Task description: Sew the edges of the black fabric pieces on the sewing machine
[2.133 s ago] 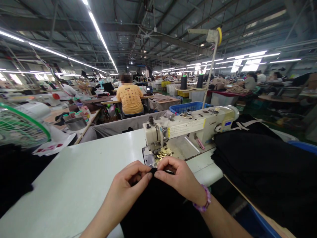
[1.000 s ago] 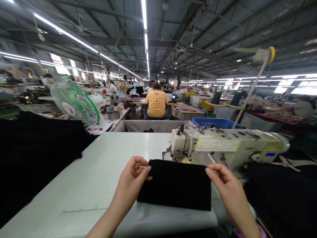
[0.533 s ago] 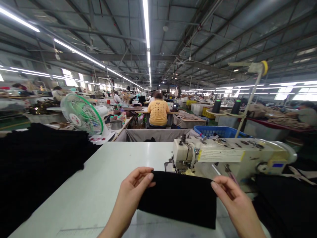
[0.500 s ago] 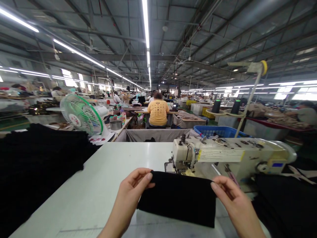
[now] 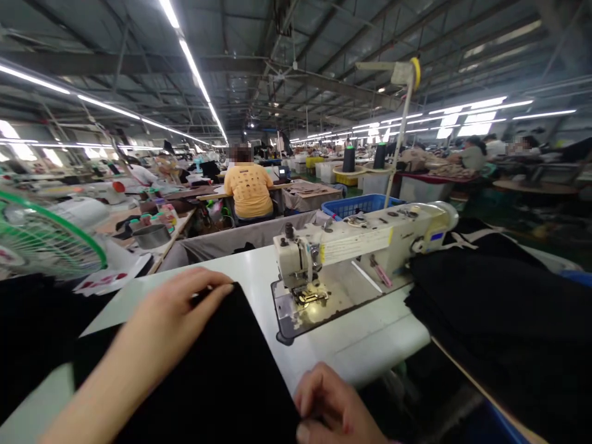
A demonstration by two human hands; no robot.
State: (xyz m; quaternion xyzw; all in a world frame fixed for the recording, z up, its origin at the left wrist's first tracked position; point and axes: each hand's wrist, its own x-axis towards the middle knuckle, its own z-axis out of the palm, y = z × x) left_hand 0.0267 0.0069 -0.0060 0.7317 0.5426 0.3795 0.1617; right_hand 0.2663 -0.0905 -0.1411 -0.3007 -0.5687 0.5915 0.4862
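Observation:
Between my hands hangs a piece of black fabric (image 5: 222, 376), its right edge running slantwise from one hand to the other. My left hand (image 5: 185, 308) pinches the fabric's upper corner between thumb and fingers. Lower down, my right hand (image 5: 330, 404) is closed on the same edge near the bottom of the view. Just beyond the fabric stands a white sewing machine (image 5: 356, 237), with its needle area and lit metal plate (image 5: 319, 311) to the right of my left hand. The fabric is apart from the needle.
A stack of black fabric (image 5: 499, 296) lies right of the machine. More dark cloth (image 5: 32, 327) is at the left, below a green fan (image 5: 50, 228). Behind the machine are a blue basket (image 5: 361, 205) and thread cones (image 5: 349, 159). A person in a yellow shirt (image 5: 250, 191) sits ahead.
The view has swung right. My hands have moved apart in height, the right one lower and nearer me, and the fabric has turned so that its held edge now slants and more of it shows.

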